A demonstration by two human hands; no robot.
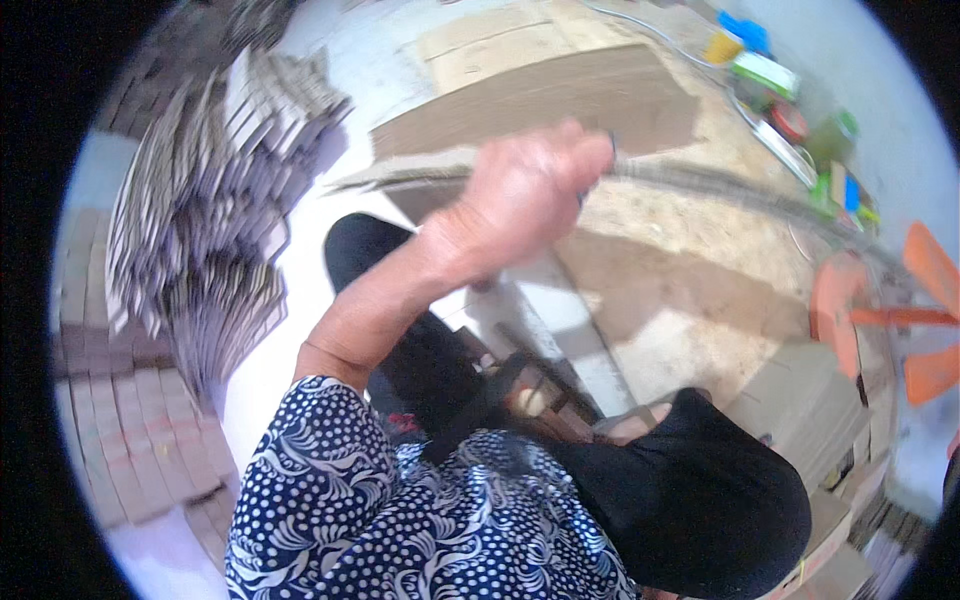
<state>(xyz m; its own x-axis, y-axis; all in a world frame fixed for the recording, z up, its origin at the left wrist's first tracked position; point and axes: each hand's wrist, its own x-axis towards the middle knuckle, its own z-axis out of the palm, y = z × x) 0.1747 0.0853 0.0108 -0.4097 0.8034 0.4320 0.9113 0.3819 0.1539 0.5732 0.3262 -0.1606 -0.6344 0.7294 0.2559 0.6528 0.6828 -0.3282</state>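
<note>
My left hand (540, 185) reaches across the middle from the lower left, its fingers closed in a fist and blurred by motion. A long thin grey-brown strip (715, 182) runs from the fist toward the right; it looks like cardboard seen edge-on, but the blur hides its exact kind. Something small and dark blue shows at the fingers. Just beyond the hand lies a flat brown cardboard sheet (540, 105). More cardboard edges (400, 180) show left of the wrist. My right hand does not show.
Fanned piles of cut cardboard pieces (200, 200) stand at the left, above stacked cardboard bundles (150, 440). At the far right are jars (830, 140) and a white power strip (785, 152). An orange bladed object (930, 265) stands at the right, near a cardboard stack (800, 405). My black-clad knees are bent below.
</note>
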